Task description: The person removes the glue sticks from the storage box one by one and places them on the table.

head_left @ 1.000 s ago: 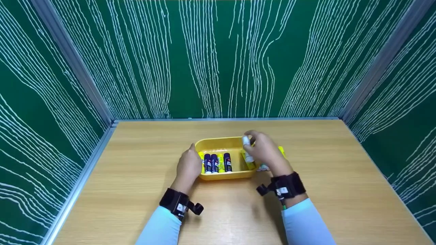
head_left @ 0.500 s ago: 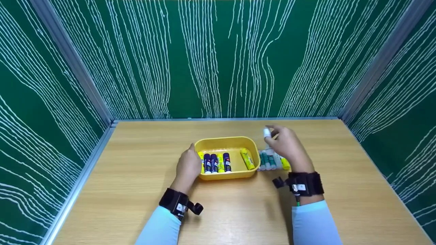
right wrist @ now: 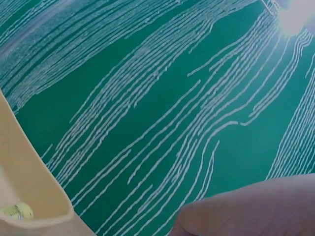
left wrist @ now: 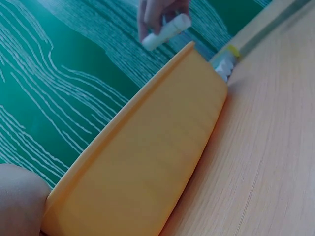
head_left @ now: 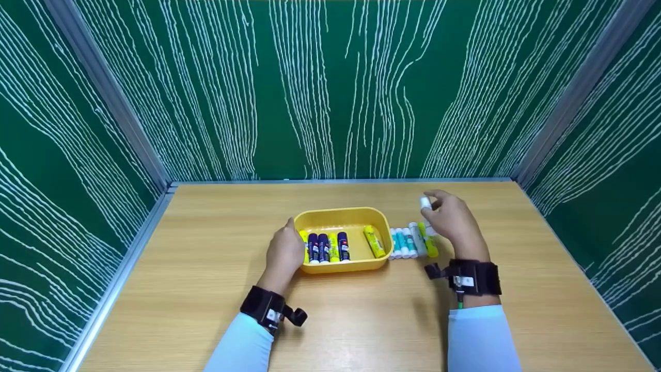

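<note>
My left hand (head_left: 285, 250) grips the left side of a yellow plastic bin (head_left: 347, 267), its thumb along the rim. Inside the bin, several purple-blue glue sticks (head_left: 324, 248) and yellow ones lie side by side at the left. A single yellow glue stick (head_left: 374, 241) leans at a slant on the right. My right hand (head_left: 454, 219) pinches a white glue stick (left wrist: 167, 32), held above the table to the right of the bin. Beneath and left of that hand lies a row of white-and-teal glue sticks (head_left: 403, 243), a greyish one (head_left: 418, 238) and a yellow one (head_left: 428, 240).
The bin stands on a light wooden table (head_left: 341, 320). Green panels (head_left: 341, 93) with white wavy lines enclose the back and sides, joined by grey metal posts (head_left: 573, 88). Each wrist carries a black strap (head_left: 475, 277) with a small camera.
My right hand has moved right, from over the bin to over the row on the table, with the white glue stick still in its fingers. My left hand has stayed at the bin.
</note>
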A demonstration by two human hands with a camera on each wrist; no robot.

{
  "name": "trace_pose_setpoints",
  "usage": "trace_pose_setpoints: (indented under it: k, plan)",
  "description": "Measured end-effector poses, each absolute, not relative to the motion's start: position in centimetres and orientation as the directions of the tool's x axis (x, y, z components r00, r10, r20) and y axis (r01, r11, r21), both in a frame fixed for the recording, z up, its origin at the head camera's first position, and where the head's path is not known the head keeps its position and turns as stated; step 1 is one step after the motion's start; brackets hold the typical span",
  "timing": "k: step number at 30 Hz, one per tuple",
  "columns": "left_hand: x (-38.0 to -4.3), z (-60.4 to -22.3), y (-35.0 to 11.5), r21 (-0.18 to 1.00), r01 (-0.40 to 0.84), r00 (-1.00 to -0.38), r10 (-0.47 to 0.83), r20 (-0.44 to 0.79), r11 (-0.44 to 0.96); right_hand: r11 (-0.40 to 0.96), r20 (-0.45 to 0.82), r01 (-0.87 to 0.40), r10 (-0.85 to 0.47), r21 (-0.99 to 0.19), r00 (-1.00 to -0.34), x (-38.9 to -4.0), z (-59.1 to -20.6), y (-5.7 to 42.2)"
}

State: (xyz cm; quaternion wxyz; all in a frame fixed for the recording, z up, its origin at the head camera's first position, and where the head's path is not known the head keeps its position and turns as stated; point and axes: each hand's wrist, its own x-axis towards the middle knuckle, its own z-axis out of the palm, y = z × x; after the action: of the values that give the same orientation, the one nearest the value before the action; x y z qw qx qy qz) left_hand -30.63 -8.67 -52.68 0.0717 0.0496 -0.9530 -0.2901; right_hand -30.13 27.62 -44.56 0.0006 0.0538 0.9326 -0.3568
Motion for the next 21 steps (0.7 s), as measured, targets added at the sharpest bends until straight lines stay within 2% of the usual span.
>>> trace_pose_setpoints:
  k: [21]
  plan:
    - [-30.6, -52.6, -8.7, 0.571, -0.05, -0.985, -0.136, 0.11, 0.82, 0.637, -0.35, 0.404, 0.216, -0.657, -0.911, -31.5, -48.9, 30.7]
